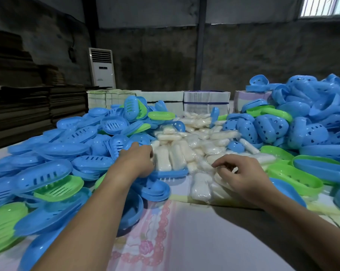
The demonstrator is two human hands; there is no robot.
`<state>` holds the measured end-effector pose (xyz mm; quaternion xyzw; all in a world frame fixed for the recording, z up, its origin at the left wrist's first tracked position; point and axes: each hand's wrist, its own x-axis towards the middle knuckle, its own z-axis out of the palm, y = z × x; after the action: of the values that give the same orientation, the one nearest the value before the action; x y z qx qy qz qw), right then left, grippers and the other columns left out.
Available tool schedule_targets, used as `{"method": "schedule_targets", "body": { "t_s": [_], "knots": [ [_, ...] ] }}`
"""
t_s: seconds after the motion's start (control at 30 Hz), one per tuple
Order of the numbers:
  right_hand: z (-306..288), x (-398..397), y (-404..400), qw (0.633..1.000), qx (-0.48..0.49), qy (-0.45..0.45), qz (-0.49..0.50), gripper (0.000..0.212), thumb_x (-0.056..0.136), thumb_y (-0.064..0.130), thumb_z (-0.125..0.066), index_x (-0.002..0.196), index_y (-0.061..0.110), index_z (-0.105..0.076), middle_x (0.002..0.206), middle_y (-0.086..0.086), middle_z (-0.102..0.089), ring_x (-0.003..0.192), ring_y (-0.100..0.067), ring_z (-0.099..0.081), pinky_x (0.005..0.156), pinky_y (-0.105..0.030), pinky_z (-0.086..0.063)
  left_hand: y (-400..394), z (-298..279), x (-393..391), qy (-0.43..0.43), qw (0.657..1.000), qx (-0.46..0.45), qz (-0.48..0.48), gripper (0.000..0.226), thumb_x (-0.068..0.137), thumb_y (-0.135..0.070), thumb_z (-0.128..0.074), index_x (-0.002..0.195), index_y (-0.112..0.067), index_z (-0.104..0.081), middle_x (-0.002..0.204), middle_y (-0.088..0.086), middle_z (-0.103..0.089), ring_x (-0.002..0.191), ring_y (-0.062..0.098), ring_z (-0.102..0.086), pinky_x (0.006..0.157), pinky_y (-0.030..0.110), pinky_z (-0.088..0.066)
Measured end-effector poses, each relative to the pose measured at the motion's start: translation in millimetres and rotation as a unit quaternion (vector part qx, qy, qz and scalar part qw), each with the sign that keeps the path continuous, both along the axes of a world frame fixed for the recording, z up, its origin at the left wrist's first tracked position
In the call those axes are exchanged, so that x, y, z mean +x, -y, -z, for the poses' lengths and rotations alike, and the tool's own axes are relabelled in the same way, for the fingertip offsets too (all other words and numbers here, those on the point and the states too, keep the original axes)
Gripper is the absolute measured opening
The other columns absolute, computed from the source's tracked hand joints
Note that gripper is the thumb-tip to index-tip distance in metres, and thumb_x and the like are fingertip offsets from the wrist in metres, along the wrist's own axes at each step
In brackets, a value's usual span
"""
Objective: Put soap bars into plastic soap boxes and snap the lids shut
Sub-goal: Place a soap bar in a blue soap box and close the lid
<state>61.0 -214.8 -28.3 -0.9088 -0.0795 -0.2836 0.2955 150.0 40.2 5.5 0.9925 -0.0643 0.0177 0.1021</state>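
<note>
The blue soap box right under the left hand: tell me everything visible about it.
The blue soap box is glossy plastic, lying open among wrapped white soap bars, with slots along its near wall. One bar seems to sit in it. The left hand covers its left end, fingers curled at the bar; whether they grip it is unclear. No lid is on it.

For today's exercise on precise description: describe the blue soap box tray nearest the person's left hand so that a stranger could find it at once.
Start at the heap of white wrapped soap bars in the middle of the table. Follow its near left edge to the left hand. Right beside that hand lies the blue tray; unlike the empty boxes around it, it has soap bars standing in it.
</note>
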Motion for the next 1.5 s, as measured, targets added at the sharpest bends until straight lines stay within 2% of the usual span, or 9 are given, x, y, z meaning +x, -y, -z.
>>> {"method": "schedule_targets", "body": {
  "t_s": [0.2, 0.37, 0.47, 0.7, 0.9, 1.03, 1.2, 1.33, 1.5],
  "knots": [
    [-0.5, -0.3, 0.9, 1.0, 0.002, -0.005, 0.012, 0.035, 0.083, 0.012, -0.065, 0.074, 0.045, -0.062, 0.074, 0.008, -0.07, 0.076, -0.002, -0.059, 0.066, -0.012, -0.041, 17.7, -7.3, -13.9, 0.165, 0.954, -0.245, 0.052, 0.042, 0.086, -0.035, -0.068, 0.126, -0.032, -0.056, 0.126, -0.008, -0.045, 0.11, 0.018, -0.05, 0.088, 0.033, -0.039],
    [-6.3, -6.0, -2.5, 0.998, -0.052, -0.034, -0.002, 0.022, 0.084, 0.016, -0.064, 0.094, 0.034, -0.071, 0.07, 0.017, -0.064, 0.075, -0.001, -0.056, 0.068, -0.02, -0.04, 59.2, -7.8, -33.6, 0.055, 0.766, -0.638, 0.062, 0.021, 0.099, -0.026, -0.046, 0.111, -0.035, -0.061, 0.118, -0.005, -0.061, 0.107, 0.02, -0.059, 0.094, 0.042, -0.05],
    [-7.1, -8.3, -7.8, 0.993, -0.089, -0.06, -0.041, 0.023, 0.086, 0.022, -0.066, 0.106, 0.033, -0.07, 0.066, 0.027, -0.058, 0.07, 0.005, -0.053, 0.064, -0.013, -0.037, 76.6, -5.7, -42.9, -0.083, 0.599, -0.796, 0.028, 0.026, 0.101, -0.032, -0.047, 0.112, -0.015, -0.063, 0.096, 0.005, -0.063, 0.095, 0.028, -0.059, 0.093, 0.041, -0.053],
    [2.4, -5.1, -20.6, 0.97, -0.206, -0.116, -0.054, 0.043, 0.094, 0.052, -0.053, 0.137, 0.048, -0.047, 0.092, 0.01, -0.044, 0.093, -0.009, -0.044, 0.08, -0.027, -0.034, 81.1, -5.2, -49.8, -0.225, 0.416, -0.881, -0.033, 0.05, 0.101, -0.055, -0.049, 0.118, -0.01, -0.062, 0.116, 0.019, -0.065, 0.09, 0.036, -0.066, 0.083, 0.041, -0.057],
    [10.4, -9.3, -32.8, 0.939, -0.296, -0.174, 0.007, 0.051, 0.087, 0.077, -0.03, 0.135, 0.059, -0.034, 0.104, 0.004, -0.039, 0.108, -0.02, -0.035, 0.095, -0.036, -0.035, 77.5, -4.1, -50.5, -0.232, 0.445, -0.864, -0.024, 0.036, 0.103, -0.041, -0.041, 0.098, -0.011, -0.061, 0.094, 0.015, -0.062, 0.079, 0.029, -0.062, 0.064, 0.033, -0.044],
    [8.0, -10.9, -35.0, 0.947, -0.249, -0.202, 0.027, 0.036, 0.088, 0.07, -0.039, 0.117, 0.051, -0.048, 0.098, 0.002, -0.041, 0.108, -0.024, -0.038, 0.09, -0.036, -0.037, 78.9, -5.0, -52.6, -0.215, 0.414, -0.884, -0.018, 0.021, 0.099, -0.03, -0.057, 0.092, -0.011, -0.056, 0.097, 0.017, -0.055, 0.086, 0.03, -0.06, 0.084, 0.042, -0.054],
    [-3.6, -16.2, -25.4, 0.956, -0.209, -0.203, 0.017, 0.025, 0.084, 0.047, -0.062, 0.108, 0.045, -0.057, 0.083, 0.011, -0.047, 0.104, -0.019, -0.052, 0.079, -0.032, -0.042, 82.1, -3.6, -52.6, -0.206, 0.448, -0.87, 0.012, 0.02, 0.093, -0.021, -0.071, 0.108, -0.013, -0.062, 0.099, 0.014, -0.06, 0.099, 0.031, -0.067, 0.104, 0.046, -0.053],
    [-12.7, -18.0, -14.5, 0.974, -0.105, -0.202, 0.001, 0.046, 0.072, 0.034, -0.063, 0.116, 0.049, -0.058, 0.087, 0.011, -0.059, 0.088, -0.011, -0.057, 0.072, -0.026, -0.045, 85.0, 0.2, -51.0, -0.187, 0.482, -0.856, 0.028, 0.019, 0.091, -0.019, -0.072, 0.107, -0.012, -0.066, 0.1, 0.01, -0.063, 0.102, 0.028, -0.063, 0.103, 0.043, -0.054],
    [-20.8, -14.2, 2.6, 0.983, 0.122, -0.135, 0.04, 0.026, 0.073, 0.025, -0.07, 0.091, 0.043, -0.064, 0.066, 0.006, -0.066, 0.048, -0.003, -0.051, 0.052, -0.025, -0.044, 85.4, 3.5, -50.3, -0.17, 0.505, -0.845, 0.035, 0.023, 0.089, -0.018, -0.074, 0.11, -0.013, -0.067, 0.098, 0.007, -0.067, 0.091, 0.023, -0.066, 0.09, 0.038, -0.059]
  ]
}}
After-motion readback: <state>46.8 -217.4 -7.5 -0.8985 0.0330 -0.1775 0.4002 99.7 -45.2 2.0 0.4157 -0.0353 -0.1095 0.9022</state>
